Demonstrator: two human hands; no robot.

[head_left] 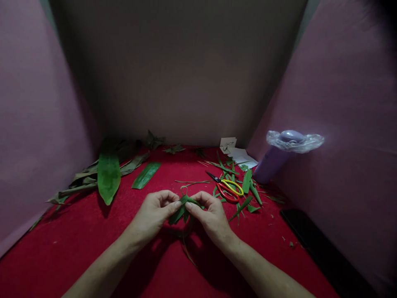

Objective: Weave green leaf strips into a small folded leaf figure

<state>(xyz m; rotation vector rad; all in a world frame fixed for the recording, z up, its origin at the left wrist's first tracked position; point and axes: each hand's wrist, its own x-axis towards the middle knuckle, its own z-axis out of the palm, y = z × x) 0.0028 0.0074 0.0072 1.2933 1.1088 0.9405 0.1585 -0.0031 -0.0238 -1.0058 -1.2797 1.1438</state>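
Head view: near 6 o'clock on the red cloth, the left hand and right hand meet, each pinching the folded leaf piece between thumb and fingertips. Scissors lie close by at 1 o'clock from the hands, a broad green leaf lies well apart at 10 o'clock, and a purple bottle leans at 2 o'clock.

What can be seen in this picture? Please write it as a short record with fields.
Surface: red cloth
Left: the left hand pinches the folded leaf piece
Right: the right hand pinches its other side
Tool: scissors, red and yellow handles, lying beyond the right hand
Leaves: large green leaf and dry leaves, far left
Scraps: cut leaf strips around the scissors
Other: purple bottle, white cards
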